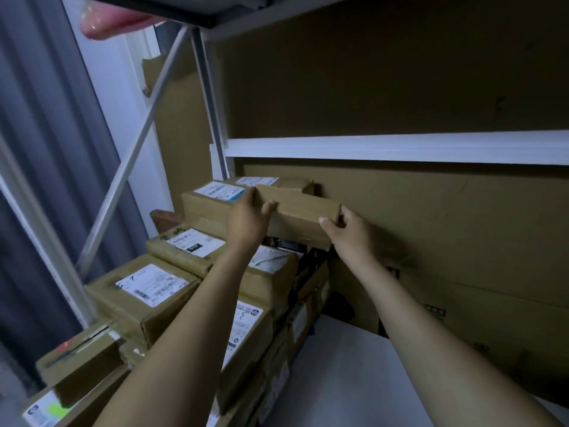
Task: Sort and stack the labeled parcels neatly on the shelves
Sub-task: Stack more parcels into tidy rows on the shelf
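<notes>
A long brown cardboard parcel (303, 212) sits high on the pile, tilted, with its right end jutting over a dark gap. My left hand (248, 215) grips its left end, thumb on the front face. My right hand (348, 231) pinches its right corner. Just left of it lies a labeled parcel (212, 200) with a white and teal label. Below that, several labeled parcels (144, 292) are stacked in steps down the left side of the shelf.
A white shelf beam (400, 147) crosses above the pile. Flattened cardboard (446, 226) lines the back. The white shelf board (345, 365) lies at lower right. A diagonal metal brace (129, 167) and grey curtain (46, 149) stand at left.
</notes>
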